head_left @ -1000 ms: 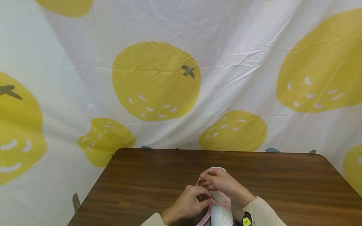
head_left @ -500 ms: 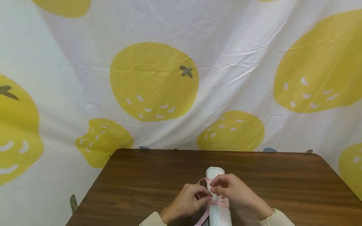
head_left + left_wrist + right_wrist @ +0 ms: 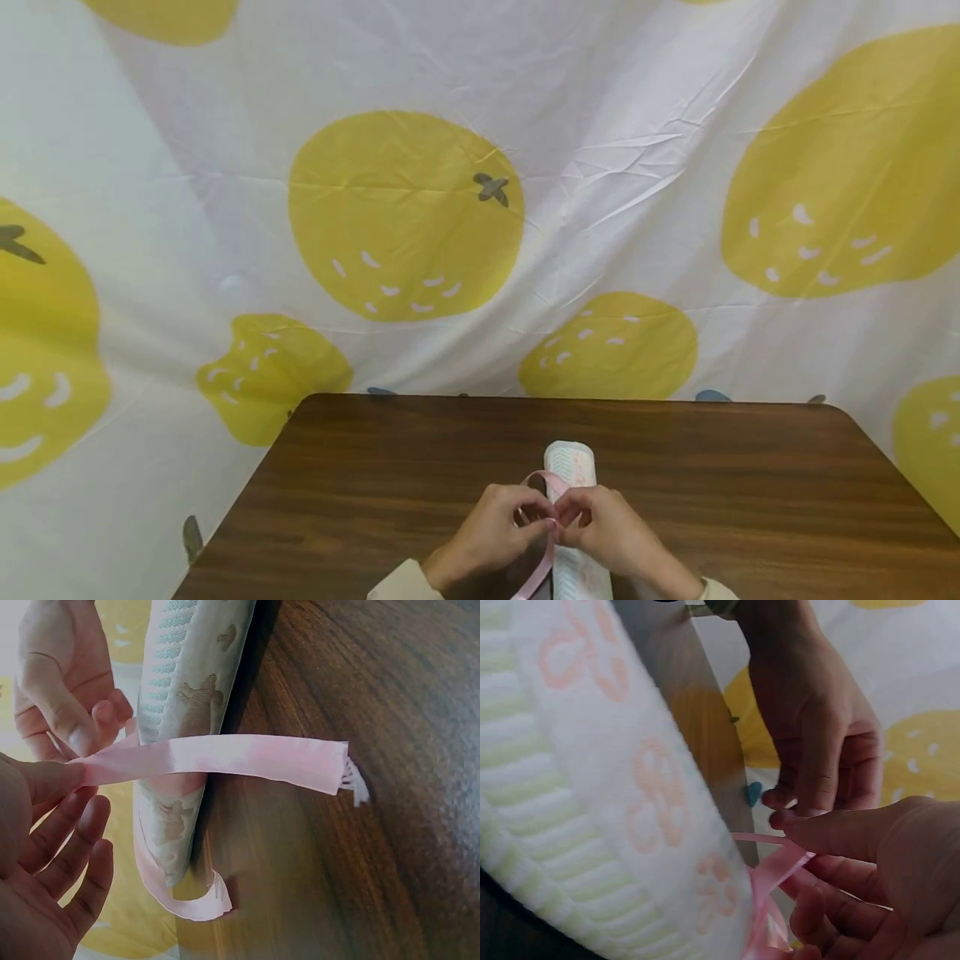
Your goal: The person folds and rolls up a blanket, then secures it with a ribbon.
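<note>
A rolled cloth (image 3: 570,462), white with a pale printed pattern, lies lengthwise on the table. Around its middle goes a pink ribbon (image 3: 536,575), whose loose frayed end reaches across the roll in the left wrist view; its other end curls beside the roll's tip. My left hand (image 3: 491,533) pinches the ribbon between thumb and forefinger over the roll's left side. From the right, my right hand (image 3: 611,533) meets it fingertip to fingertip, pinching the ribbon (image 3: 776,874) at the crossing. The fingers hide the crossing itself in the head view.
The brown wood-grain table (image 3: 405,467) stretches out on both sides of the roll. Behind it and to the left hangs a white cloth backdrop (image 3: 247,217) printed with yellow fruit, coming down to the table's back edge.
My right hand has come down from near the far end of the roll to my left hand's fingertips. A ribbon loop now arches over the roll's left side. The left hand has hardly moved.
</note>
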The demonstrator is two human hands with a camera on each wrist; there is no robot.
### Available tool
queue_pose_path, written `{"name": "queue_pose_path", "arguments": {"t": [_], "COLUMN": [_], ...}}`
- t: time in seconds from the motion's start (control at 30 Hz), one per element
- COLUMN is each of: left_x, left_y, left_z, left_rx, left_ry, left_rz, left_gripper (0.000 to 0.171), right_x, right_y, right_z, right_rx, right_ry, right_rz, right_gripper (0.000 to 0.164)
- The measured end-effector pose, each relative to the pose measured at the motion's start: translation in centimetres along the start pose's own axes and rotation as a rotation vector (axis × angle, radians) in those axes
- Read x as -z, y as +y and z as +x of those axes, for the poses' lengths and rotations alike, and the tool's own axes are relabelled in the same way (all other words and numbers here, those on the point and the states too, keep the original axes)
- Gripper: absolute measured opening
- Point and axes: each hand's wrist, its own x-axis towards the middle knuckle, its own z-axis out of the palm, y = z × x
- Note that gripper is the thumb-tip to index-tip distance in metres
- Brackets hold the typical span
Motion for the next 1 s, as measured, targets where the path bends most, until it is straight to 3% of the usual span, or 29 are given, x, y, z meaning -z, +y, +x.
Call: {"name": "queue_pose_path", "arguments": {"t": [0.4,0.63,0.77,1.0], "left_x": [0.3,1.3,1.1,-0.1], "left_y": [0.2,-0.9,-2.0,-3.6], "left_z": [0.6,1.8,2.4,3.3], "left_rx": [0.024,0.203,0.261,0.272], "left_ry": [-0.018,0.062,0.086,0.034], "left_rz": [-0.043,-0.083,-0.036,0.117], "left_gripper": [0.004,0.008,0.012,0.022], "right_x": [-0.6,-0.5,-0.6,-0.7], "right_y": [0.4,0.5,0.6,0.7], "right_z": [-0.5,-0.6,-0.6,-0.7], "right_rx": [-0.046,-0.061,-0.065,-0.069], "right_ry": [0.068,0.079,0.084,0.085], "right_rz": [-0.020,0.021,0.033,0.030], "right_gripper": [0.011,0.008,0.006,0.009]}}
